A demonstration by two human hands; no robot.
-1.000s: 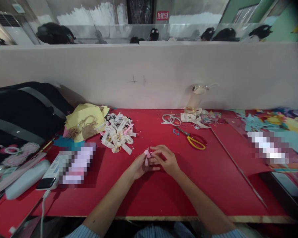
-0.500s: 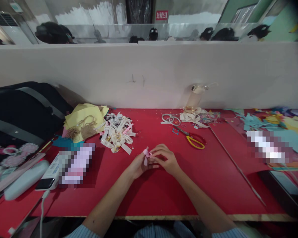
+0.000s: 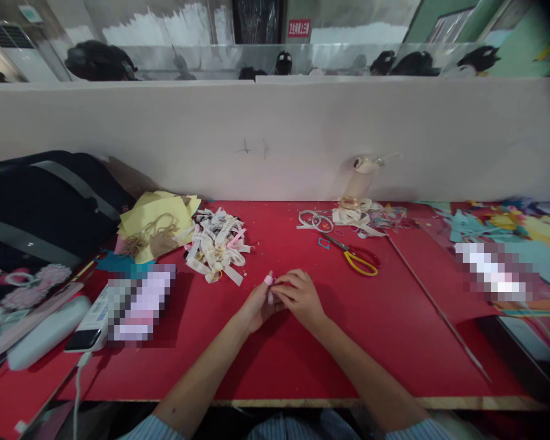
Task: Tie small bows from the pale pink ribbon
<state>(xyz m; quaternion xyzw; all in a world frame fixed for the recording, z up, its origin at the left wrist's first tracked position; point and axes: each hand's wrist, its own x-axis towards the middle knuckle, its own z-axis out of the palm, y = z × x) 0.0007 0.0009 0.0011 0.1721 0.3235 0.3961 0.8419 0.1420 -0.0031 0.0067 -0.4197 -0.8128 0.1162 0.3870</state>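
A short pink ribbon [image 3: 269, 280] is wrapped about the thumb of my left hand [image 3: 257, 305], one end hanging down along it. That hand is closed on the ribbon over the red table. My right hand [image 3: 303, 299] meets it from the right, thumb and fingertips pinched together at the ribbon's edge; its fingers partly hide the ribbon. Beyond my left hand lies a heap of white, grey and pink ribbon pieces [image 3: 217, 244]. Scissors with yellow handles [image 3: 360, 263] rest beyond my right hand.
A clear bottle [image 3: 358, 183] stands by the white partition [image 3: 275, 134]. A long thin stick [image 3: 435, 305] lies on the right. Yellow paper [image 3: 165, 211], a dark bag [image 3: 50, 201], and a power bank [image 3: 96, 318] with a cable are on the left. Coloured scraps [image 3: 486, 226] lie far right.
My right hand has shifted slightly left, closer to my left thumb. The pink ribbon now sits tighter around the thumb, its loop smaller.
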